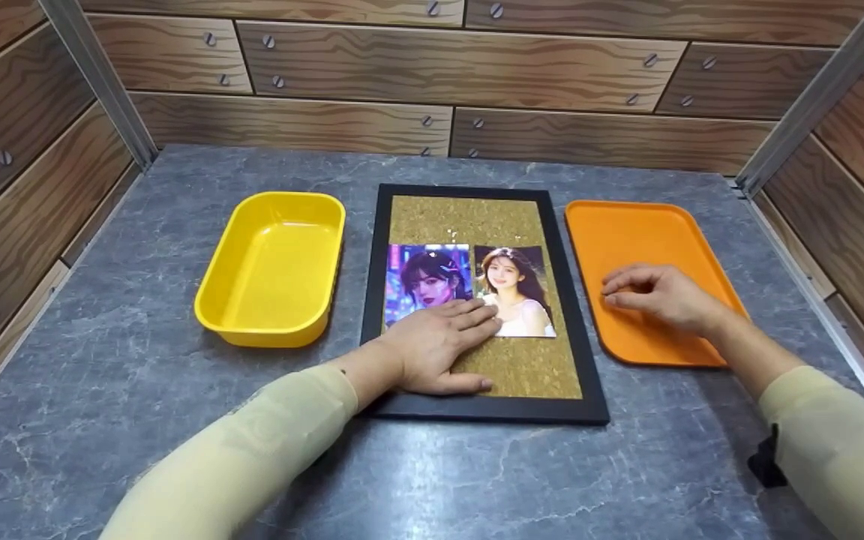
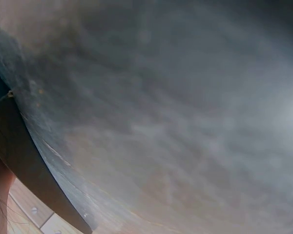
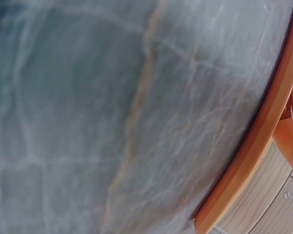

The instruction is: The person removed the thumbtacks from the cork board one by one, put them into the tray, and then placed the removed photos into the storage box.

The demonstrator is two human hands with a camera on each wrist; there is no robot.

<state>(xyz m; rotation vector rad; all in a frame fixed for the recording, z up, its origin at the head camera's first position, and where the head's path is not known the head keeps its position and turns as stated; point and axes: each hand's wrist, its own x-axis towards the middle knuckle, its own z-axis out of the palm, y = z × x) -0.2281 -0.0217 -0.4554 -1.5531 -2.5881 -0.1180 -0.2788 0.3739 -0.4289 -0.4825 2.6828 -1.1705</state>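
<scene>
My left hand (image 1: pixel 439 341) lies with fingers outstretched across the lower part of a cork board (image 1: pixel 469 217) in a black frame. Its fingers cover the bottom of a purple neon portrait picture (image 1: pixel 413 277) and reach onto the lower left of a second picture, a portrait in a white top (image 1: pixel 526 319). Small clear dots, like pins, show near the top of both pictures. Over the orange tray (image 1: pixel 642 225) is my right hand (image 1: pixel 661 296), fingers bent and thumb near the index finger; I cannot tell whether something tiny is between them.
A yellow plastic bin (image 1: pixel 271 270) stands left of the board. All of it rests on a grey marbled table (image 1: pixel 417 480), enclosed by wood-patterned walls (image 1: pixel 462 67) with metal corner posts. Both wrist views mostly show blurred tabletop.
</scene>
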